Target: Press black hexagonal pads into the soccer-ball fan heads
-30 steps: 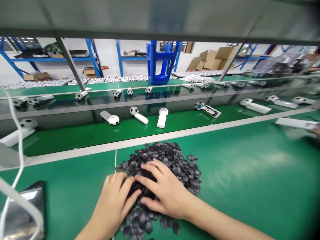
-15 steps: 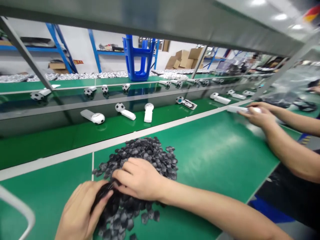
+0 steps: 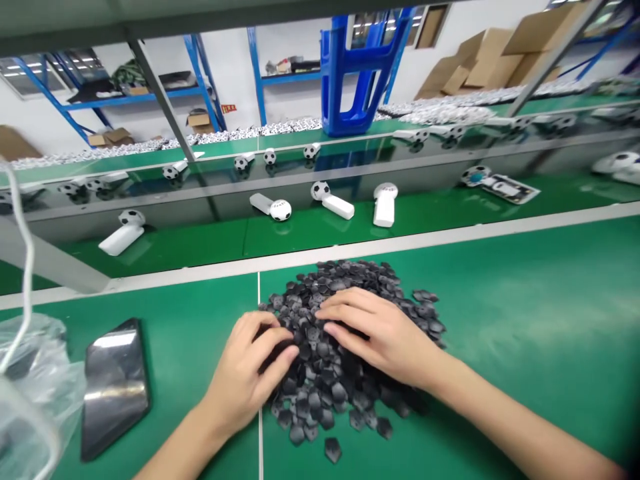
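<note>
A heap of small black five-sided pieces point(image 3: 325, 393) lies on the green table point(image 3: 525, 333). My left hand point(image 3: 253, 363) rests at the heap's left edge, fingers curled but apart, with nothing seen in its grip. Over the middle and right of the heap lies my right hand point(image 3: 373, 330), its fingers spread and touching the pieces. One loose piece point(image 3: 333, 450) sits in front of the pile. What is under the palms is hidden.
A dark glossy panel point(image 3: 116, 387) and a clear plastic bag point(image 3: 40, 380) lie at the left, near a white cable point(image 3: 25, 267). Beyond a pale rail, white football-headed items point(image 3: 337, 203) sit on a green belt point(image 3: 225, 240). A blue stool point(image 3: 355, 80) stands behind.
The view has turned left, bringing in the panel and bag. The co-worker's hands are out of view. My hands have moved apart, and the dark bundle between them is no longer seen.
</note>
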### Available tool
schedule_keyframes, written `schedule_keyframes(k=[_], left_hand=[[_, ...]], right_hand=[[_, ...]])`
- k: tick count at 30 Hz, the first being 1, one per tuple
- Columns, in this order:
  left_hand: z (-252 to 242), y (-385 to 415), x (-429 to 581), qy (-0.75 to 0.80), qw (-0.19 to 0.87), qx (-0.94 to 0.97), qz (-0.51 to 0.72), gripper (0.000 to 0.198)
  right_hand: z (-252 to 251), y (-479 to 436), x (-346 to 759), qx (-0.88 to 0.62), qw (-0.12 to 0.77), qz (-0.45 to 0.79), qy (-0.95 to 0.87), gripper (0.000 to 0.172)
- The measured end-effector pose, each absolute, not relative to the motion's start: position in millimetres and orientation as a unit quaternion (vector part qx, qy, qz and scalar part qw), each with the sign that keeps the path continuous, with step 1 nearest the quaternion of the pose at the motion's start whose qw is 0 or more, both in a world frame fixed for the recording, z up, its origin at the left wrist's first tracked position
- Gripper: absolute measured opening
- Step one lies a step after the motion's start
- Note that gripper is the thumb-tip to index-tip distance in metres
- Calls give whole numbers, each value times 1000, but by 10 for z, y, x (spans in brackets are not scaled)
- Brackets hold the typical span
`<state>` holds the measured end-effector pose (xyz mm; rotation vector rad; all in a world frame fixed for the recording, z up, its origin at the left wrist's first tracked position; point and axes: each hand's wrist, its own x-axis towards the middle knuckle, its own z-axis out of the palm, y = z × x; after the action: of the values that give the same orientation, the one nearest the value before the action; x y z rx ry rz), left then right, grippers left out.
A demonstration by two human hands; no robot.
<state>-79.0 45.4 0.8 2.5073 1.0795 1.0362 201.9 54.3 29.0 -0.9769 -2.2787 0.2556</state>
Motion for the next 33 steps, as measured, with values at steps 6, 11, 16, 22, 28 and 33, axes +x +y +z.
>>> schedule_keyframes(k=[6,11,16,22,28,33], left_hand=[[-57,461,-865,391,51,876,276,48],[-161,437,-860,454,9,874,173,80],[-146,534,-845,429,87,882,172,77],[-48,609,-841,424,191,859,215,59],[-50,673,-870,430,190,842,263,48],[-59,689,-894,419,213,834,290,40]], right_hand=[[206,503,2805,-526,331,44,-782,32],[-70,503,3351,-611,274,82,-738,64],[-87,868,2973,-544,215,168,-794,69],[-41,966,2624,-469,203,194,-838,67],[-424,852,2890,-435,198,154,-865,68],[-477,751,2910,-429,187,131,-874,70]])
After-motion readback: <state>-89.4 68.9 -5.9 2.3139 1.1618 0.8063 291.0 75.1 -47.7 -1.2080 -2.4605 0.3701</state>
